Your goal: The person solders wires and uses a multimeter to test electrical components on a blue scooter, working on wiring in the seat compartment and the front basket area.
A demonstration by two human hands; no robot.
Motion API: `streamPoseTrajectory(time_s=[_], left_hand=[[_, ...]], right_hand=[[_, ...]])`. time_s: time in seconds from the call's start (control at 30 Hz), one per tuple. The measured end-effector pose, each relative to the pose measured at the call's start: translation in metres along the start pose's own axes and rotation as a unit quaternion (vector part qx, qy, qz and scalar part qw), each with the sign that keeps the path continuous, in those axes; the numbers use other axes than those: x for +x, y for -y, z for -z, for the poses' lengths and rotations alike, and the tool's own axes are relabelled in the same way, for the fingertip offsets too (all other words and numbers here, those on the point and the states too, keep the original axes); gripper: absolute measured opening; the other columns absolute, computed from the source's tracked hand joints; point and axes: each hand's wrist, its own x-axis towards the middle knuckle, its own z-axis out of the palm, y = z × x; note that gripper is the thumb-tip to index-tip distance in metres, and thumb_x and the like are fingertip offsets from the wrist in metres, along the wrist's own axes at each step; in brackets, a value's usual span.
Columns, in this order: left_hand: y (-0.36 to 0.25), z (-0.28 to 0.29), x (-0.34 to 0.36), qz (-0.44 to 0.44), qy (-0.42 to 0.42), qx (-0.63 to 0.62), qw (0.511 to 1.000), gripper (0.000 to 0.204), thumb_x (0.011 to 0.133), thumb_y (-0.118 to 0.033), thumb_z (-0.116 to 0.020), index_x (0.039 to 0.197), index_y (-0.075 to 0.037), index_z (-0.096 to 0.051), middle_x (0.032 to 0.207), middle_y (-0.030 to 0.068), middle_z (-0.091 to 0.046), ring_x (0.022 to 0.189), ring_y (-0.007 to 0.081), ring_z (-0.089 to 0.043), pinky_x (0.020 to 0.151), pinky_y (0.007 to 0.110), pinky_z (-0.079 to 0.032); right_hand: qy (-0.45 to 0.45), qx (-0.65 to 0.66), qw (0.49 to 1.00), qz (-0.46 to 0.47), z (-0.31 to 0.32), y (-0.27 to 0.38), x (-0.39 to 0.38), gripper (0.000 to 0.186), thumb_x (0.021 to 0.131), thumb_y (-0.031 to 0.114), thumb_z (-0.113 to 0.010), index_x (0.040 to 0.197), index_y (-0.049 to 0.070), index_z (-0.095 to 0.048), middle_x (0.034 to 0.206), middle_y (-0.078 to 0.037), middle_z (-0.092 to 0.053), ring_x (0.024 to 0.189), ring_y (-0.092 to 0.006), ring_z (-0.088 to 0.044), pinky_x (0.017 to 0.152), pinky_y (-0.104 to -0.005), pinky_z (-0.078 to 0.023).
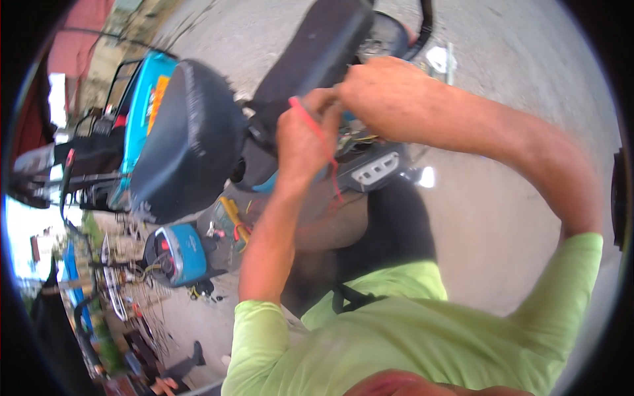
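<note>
My left hand (305,142) is closed, with a thin red wire (307,119) running across it and a loose end dangling below. The fingers of my right hand (376,89) are curled tight and meet the left fingertips; what they pinch is hidden. Both hands are over a scooter with a long dark seat (317,49). Under and beside them some loose thin wires (362,140) show at a grey slotted panel (376,171). A large black padded seat piece (191,142) with a worn edge is left of my left hand.
A blue box-shaped device (185,254) and a yellow-edged tool (232,218) with red parts lie on the ground at left. Farther left stands a turquoise vehicle (137,125). A person's leg (191,360) shows at lower left. A white item (437,59) lies beyond my right wrist.
</note>
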Motion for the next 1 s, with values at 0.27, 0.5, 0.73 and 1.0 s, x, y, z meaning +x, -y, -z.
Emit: streamPoseTrajectory(time_s=[0.27,0.5,0.73,1.0], left_hand=[[-0.026,-0.003,0.003,-0.012,-0.010,0.092,0.996,0.021,0.089,-0.026,-0.067,0.093,-0.007,-0.075,0.086,0.0213,-0.072,0.085,0.0426,-0.071,0.076,0.052,-0.055],[-0.005,0.004,-0.013,-0.128,-0.089,0.006,0.988,0.022,0.085,-0.022,-0.072,0.098,-0.005,-0.077,0.091,0.0196,-0.074,0.085,0.0391,-0.072,0.075,0.049,-0.056],[0.033,0.073,-0.113,-0.019,0.000,-0.046,0.999,0.026,0.089,-0.029,-0.071,0.098,-0.005,-0.074,0.084,0.0186,-0.072,0.080,0.0357,-0.072,0.072,0.045,-0.055],[0.026,0.155,-0.232,0.070,0.036,0.125,0.989,0.034,0.089,-0.042,-0.071,0.093,-0.008,-0.073,0.079,0.0202,-0.071,0.080,0.0448,-0.070,0.074,0.053,-0.054]], right_hand=[[-0.072,0.088,0.993,-0.043,-0.022,-0.015,-0.011,0.014,0.083,0.001,-0.064,0.096,0.001,-0.071,0.090,-0.023,-0.069,0.090,-0.0461,-0.066,0.079,-0.0551,-0.052],[-0.043,-0.008,0.998,-0.037,-0.022,-0.021,-0.011,0.022,0.087,0.006,-0.065,0.108,0.003,-0.069,0.098,-0.022,-0.071,0.093,-0.0443,-0.068,0.081,-0.0532,-0.054],[-0.080,-0.052,0.994,-0.046,0.012,0.072,-0.018,0.032,0.086,0.007,-0.071,0.117,0.002,-0.066,0.101,-0.018,-0.068,0.089,-0.0403,-0.069,0.077,-0.0491,-0.055],[0.113,0.335,0.935,0.040,-0.054,0.214,0.071,0.051,0.084,0.009,-0.081,0.131,0.001,-0.062,0.090,-0.016,-0.073,0.077,-0.0236,-0.071,0.072,-0.0346,-0.056]])
